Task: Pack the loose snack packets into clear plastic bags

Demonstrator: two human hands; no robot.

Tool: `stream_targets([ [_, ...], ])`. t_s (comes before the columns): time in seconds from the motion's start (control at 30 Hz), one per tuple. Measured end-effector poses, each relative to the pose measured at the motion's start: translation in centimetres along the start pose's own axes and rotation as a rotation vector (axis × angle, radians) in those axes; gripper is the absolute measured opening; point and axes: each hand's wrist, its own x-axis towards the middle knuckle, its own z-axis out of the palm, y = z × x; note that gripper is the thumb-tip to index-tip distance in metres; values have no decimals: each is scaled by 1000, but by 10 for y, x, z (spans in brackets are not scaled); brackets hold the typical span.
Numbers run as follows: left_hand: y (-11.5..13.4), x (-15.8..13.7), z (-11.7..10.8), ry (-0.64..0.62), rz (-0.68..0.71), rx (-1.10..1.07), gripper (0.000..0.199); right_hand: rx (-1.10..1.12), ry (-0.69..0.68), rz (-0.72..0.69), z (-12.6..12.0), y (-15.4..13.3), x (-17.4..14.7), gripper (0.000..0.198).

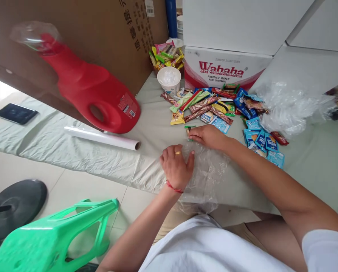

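My right hand [210, 136] pinches a small snack packet [189, 131] with green ends, just above the cloth-covered table. Below it spreads a thin clear plastic bag [210, 166], hanging partly over the table's front edge. At the bag's left side rests my left hand [176, 166], palm down, its thumb apart from the slightly bent fingers; the fingertips are partly hidden. Beyond both hands lies a heap of wrapped snacks [204, 107] in brown, green, yellow and red. Several light-blue packets [261, 139] lie to the right of my right hand.
Crumpled clear bags [290, 109] lie at right. Behind the snacks stand a Wahaha carton [225, 70], a paper cup [169, 80] and a filled snack container [167, 56]. Leftward are a red jug [98, 90], a white roll [102, 139] and a phone [16, 113]. A green stool [44, 234] stands below.
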Motion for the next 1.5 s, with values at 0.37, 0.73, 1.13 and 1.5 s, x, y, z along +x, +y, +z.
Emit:
stream_targets([
  [0.37,-12,12,26,-146,-160,-351,23,109,-6,-36,-6,30,-33,29],
  [0.73,18,18,37,-112,-126,-757,42,618,43,150,-8,7,-35,33],
  [1.13,-2,32,34,-198,-240,-643,25,702,-37,262,-14,26,-39,51],
  [1.5,-14,49,29,-110,-308,-129,35,741,-274,559,-41,58,-104,44],
])
